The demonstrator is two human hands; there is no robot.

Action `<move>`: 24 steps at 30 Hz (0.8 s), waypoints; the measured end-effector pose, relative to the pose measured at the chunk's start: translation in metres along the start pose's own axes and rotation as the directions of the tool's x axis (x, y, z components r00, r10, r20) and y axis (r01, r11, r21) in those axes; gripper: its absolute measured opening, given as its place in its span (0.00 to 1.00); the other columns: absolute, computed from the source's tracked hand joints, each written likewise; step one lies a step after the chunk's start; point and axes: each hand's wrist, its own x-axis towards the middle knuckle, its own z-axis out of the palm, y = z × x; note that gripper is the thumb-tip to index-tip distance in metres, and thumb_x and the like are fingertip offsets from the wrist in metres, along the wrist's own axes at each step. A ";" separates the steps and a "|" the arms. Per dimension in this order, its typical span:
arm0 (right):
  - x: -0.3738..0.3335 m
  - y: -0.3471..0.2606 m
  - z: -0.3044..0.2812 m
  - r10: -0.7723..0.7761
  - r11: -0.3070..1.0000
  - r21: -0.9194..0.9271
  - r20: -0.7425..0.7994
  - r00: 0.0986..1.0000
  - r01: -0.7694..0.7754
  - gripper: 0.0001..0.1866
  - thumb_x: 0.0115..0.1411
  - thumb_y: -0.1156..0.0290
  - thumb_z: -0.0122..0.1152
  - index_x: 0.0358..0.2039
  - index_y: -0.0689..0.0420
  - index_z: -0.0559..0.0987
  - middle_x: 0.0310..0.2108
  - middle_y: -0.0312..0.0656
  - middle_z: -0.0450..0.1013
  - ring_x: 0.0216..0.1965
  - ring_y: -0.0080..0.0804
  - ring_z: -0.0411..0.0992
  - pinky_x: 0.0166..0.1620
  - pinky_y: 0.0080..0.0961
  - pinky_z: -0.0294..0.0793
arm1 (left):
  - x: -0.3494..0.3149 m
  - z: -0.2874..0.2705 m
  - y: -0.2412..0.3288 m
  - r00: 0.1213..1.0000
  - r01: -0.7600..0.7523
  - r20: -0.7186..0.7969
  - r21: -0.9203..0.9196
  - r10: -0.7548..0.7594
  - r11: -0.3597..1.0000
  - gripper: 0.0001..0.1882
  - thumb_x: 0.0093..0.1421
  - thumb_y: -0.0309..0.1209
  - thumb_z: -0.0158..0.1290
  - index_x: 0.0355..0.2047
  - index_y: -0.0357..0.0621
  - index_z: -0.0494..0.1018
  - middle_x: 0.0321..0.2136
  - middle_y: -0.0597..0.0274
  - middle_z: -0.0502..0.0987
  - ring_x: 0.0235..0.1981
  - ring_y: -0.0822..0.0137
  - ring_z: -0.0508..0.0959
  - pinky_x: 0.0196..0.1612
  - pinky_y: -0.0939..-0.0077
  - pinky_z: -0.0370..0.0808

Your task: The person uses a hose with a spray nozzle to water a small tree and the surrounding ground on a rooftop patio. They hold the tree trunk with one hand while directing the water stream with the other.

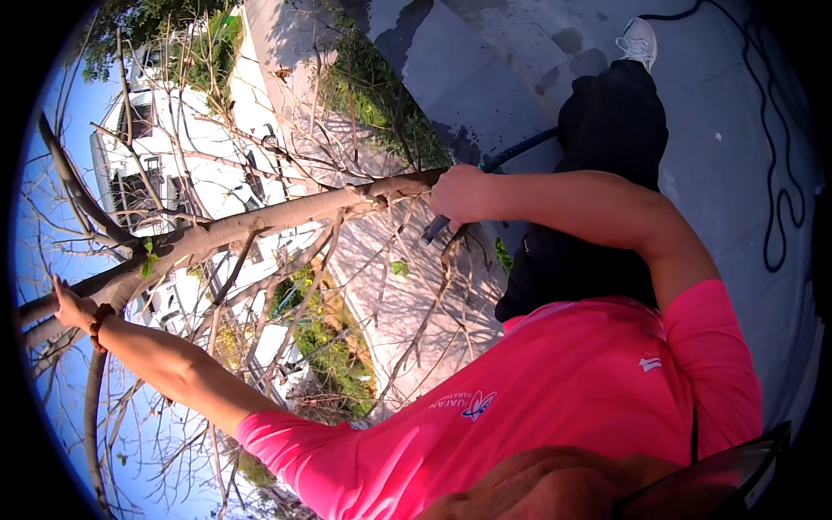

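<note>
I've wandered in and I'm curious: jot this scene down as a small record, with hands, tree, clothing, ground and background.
Left hand: reaches out to the tree limb; its exact grip is unclear
Right hand: closed around a dark handle, a dark green hose running up to the hand
Tree: mostly bare, few green leaves
Clothing: pink shirt, black trousers, white shoe
Ground: grey paving with dark patches; black cord
Background: white building, blue sky
</note>
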 end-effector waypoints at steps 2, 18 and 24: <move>-0.005 -0.002 0.003 -0.057 0.998 -0.017 0.062 0.996 0.058 0.21 0.51 0.50 0.72 0.34 0.55 0.84 0.32 0.43 0.81 0.40 0.47 0.80 0.42 0.44 0.78 | -0.004 0.004 -0.002 1.000 -0.021 0.004 -0.019 0.021 1.000 0.20 0.50 0.29 0.72 0.36 0.27 0.76 0.33 0.53 0.81 0.34 0.63 0.80 0.41 0.68 0.77; -0.006 -0.002 -0.007 -0.024 1.000 0.009 0.006 1.000 0.024 0.22 0.51 0.49 0.72 0.32 0.57 0.84 0.31 0.42 0.81 0.38 0.46 0.80 0.40 0.42 0.78 | -0.003 0.003 -0.003 0.999 -0.037 -0.002 -0.061 0.037 0.997 0.22 0.48 0.30 0.73 0.36 0.25 0.76 0.33 0.52 0.82 0.33 0.63 0.80 0.40 0.69 0.77; -0.008 0.003 -0.023 0.094 0.995 0.043 -0.271 0.958 -0.086 0.18 0.54 0.53 0.70 0.34 0.56 0.84 0.31 0.42 0.81 0.39 0.45 0.81 0.40 0.42 0.78 | -0.005 0.007 0.000 0.999 -0.030 -0.012 -0.078 0.030 0.996 0.23 0.48 0.30 0.73 0.35 0.24 0.75 0.33 0.51 0.82 0.33 0.63 0.80 0.39 0.68 0.78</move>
